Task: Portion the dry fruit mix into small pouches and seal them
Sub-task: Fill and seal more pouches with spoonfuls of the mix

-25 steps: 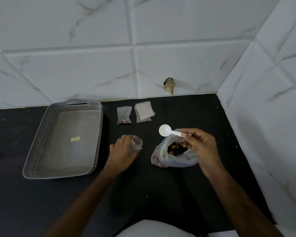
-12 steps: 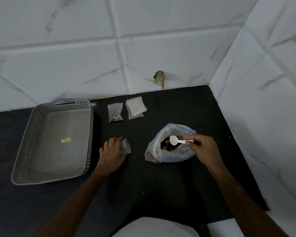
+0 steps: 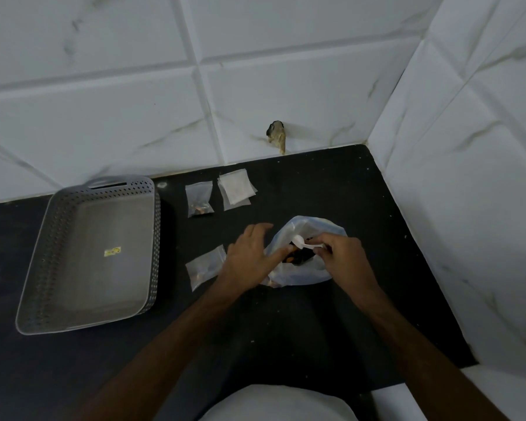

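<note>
A large clear bag of dry fruit mix [image 3: 301, 273] stands open on the black counter. My right hand [image 3: 345, 264] pinches the handle of a white plastic spoon [image 3: 302, 242], whose bowl is inside the bag's mouth. My left hand [image 3: 249, 258] is at the bag's left rim, fingers spread and fairly straight, thumb reaching to the opening. A small pouch [image 3: 205, 267] with a little fruit lies flat just left of that hand. A second small pouch with fruit [image 3: 199, 199] lies farther back, beside a stack of empty pouches [image 3: 236, 189].
A grey perforated tray [image 3: 43, 268] with a yellow sticker sits at the left of the counter. White tiled walls close off the back and the right side. A small brownish lump [image 3: 277, 138] sticks to the back wall.
My left hand let go of the small pouch, which now lies flat, and moved right to the big bag's rim. My right hand lowered the spoon into the bag.
</note>
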Motion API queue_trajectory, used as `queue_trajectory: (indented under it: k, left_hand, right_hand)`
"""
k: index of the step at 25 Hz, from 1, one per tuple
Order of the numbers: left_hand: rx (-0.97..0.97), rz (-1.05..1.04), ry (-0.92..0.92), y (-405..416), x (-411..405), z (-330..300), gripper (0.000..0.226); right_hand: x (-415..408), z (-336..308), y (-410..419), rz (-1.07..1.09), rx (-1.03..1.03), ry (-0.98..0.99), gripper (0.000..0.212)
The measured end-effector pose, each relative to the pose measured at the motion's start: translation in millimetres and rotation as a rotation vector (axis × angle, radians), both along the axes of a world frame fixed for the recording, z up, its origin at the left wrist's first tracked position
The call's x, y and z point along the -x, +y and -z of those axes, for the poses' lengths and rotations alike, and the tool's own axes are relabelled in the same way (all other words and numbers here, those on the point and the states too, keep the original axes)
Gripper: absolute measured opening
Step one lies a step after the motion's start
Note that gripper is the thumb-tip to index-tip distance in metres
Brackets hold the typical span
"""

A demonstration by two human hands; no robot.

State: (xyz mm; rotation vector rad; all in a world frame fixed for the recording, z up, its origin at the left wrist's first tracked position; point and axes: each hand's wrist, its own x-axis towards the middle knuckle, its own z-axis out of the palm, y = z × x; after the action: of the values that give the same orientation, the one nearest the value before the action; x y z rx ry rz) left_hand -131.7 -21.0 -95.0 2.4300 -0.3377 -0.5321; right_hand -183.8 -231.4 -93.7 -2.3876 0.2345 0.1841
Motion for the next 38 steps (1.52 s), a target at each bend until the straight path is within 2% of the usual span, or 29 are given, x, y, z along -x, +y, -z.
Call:
queue_trajectory:
  k: [2,5,9,11,16,18,23,26,30,34,38]
  left_hand:
    - [-0.106,0.013,0.108,-19.6,-9.9,8.0,0.073]
    - [-0.141,-0.002,0.165,-23.3,-22.1,23.9,0.048]
    - [-0.023,-0.073,0.263,-14.6,-25.5,32.6,0.038]
    - [0.071,-0.157,0.306,-10.3,-26.1,38.4,0.033]
    - [0.291,-0.38,0.514,-7.0,-29.4,47.1,0.033]
    - [0.316,-0.43,0.569,-11.3,-29.3,42.6,0.031]
    - [0.321,-0.37,0.567,-17.9,-27.5,48.7,0.011]
    - [0.333,-0.433,0.547,-23.9,-29.7,54.3,0.02]
    - [0.504,-0.543,0.573,-25.2,-27.6,54.4,0.027]
    - [0.549,-0.555,0.508,-22.6,-20.5,51.8,0.027]
    - [0.531,-0.403,0.524,-17.7,-18.0,47.3,0.012]
  right_hand:
    - [-1.9,-1.9,3.2,-0.014,0.004,-0.058,0.024]
    - [-5.3,2.6,5.8,-0.047,0.066,-0.043,0.024]
    - [-11.7,12.7,6.7,-0.127,0.218,0.179,0.033]
    - [-8.9,16.0,6.6,-0.123,0.242,0.148,0.03]
    - [-4.3,20.2,7.6,0.005,0.113,0.046,0.032]
    - [-4.0,19.8,8.1,0.013,0.098,0.012,0.031]
    - [-4.7,23.5,9.0,0.047,0.056,0.026,0.028]
    - [-4.5,24.1,12.9,0.051,0.034,0.026,0.024]
    - [-4.8,26.2,10.5,0.116,-0.01,0.065,0.021]
    - [-11.2,18.8,2.3,0.25,-0.147,0.165,0.019]
    - [-16.2,17.6,-1.7,0.39,-0.349,0.259,0.02]
